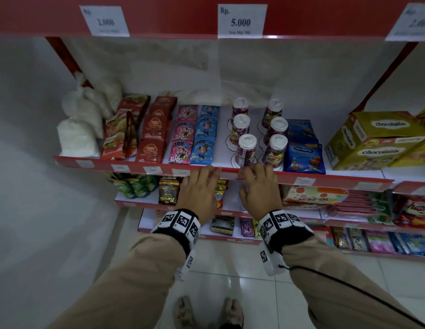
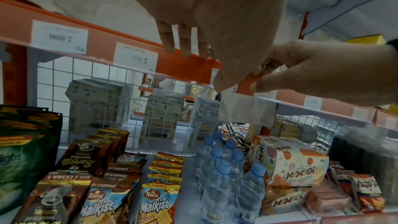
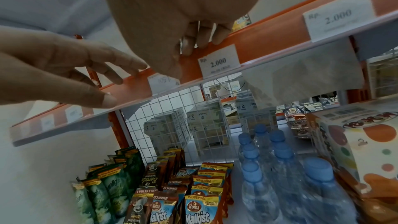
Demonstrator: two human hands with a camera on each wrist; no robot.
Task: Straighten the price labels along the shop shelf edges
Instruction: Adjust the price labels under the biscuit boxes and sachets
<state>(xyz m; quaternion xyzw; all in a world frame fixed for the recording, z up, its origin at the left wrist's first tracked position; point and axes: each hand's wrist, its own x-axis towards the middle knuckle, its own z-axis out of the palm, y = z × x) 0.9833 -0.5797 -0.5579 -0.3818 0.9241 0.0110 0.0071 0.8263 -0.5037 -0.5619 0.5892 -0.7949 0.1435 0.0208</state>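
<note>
My two hands sit side by side on the red edge strip of the second shelf. The left hand lays its fingers over the strip's top while its thumb sits on the lower rail, pinching the strip. The right hand hooks its fingers over the top edge. Its thumb presses on a small white price label marked 1.500, which sits tilted and is partly hidden. In the head view this label shows between the hands. Other labels line the strip.
Upside-down cups, blue packs and yellow Chocolatos boxes stand just behind the edge. Large labels hang on the shelf above. Water bottles and Malkist packs fill the shelf below. Tiled floor lies underfoot.
</note>
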